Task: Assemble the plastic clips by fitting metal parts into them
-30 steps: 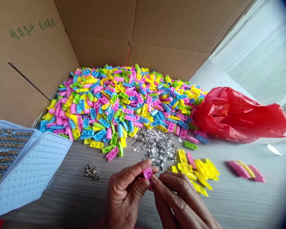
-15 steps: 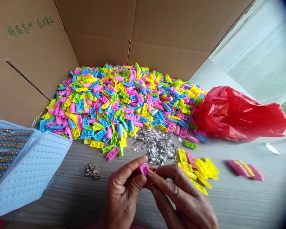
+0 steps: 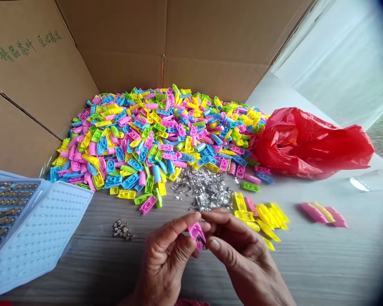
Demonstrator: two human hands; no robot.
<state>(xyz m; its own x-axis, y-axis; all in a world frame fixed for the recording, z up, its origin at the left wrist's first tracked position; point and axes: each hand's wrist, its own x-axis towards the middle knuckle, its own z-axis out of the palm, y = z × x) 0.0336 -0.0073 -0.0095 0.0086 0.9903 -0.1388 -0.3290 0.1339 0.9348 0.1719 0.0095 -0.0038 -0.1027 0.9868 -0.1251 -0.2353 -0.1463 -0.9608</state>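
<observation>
The left hand (image 3: 166,255) is curled and closed, its thumb and forefinger gripping a pink plastic piece (image 3: 195,234) from the left. The right hand (image 3: 239,250) reaches in from the other side, its thumb and forefinger pinching the same piece near its lower end. Something small and metallic shows at that end, too small to make out. Both hands angle inward and meet around the piece, held just above the tabletop (image 3: 309,267).

Just beyond the hands lies a pile of silver metal clips (image 3: 206,189). Just right of the right hand is a loose group of yellow plastic pieces (image 3: 261,216), and farther right sit a few pink and yellow pieces (image 3: 315,213). Left of the hands is a small heap of metal studs (image 3: 122,228). Farther left, a white plastic tray (image 3: 51,233) lies open at the edge of view, with rows of bronze-coloured discs (image 3: 6,208) in its far section. Behind everything, a large heap of pink, yellow, blue and green plastic pieces (image 3: 153,136) spreads against a cardboard box (image 3: 121,46), with a crumpled red plastic bag (image 3: 309,142) at its right side.
</observation>
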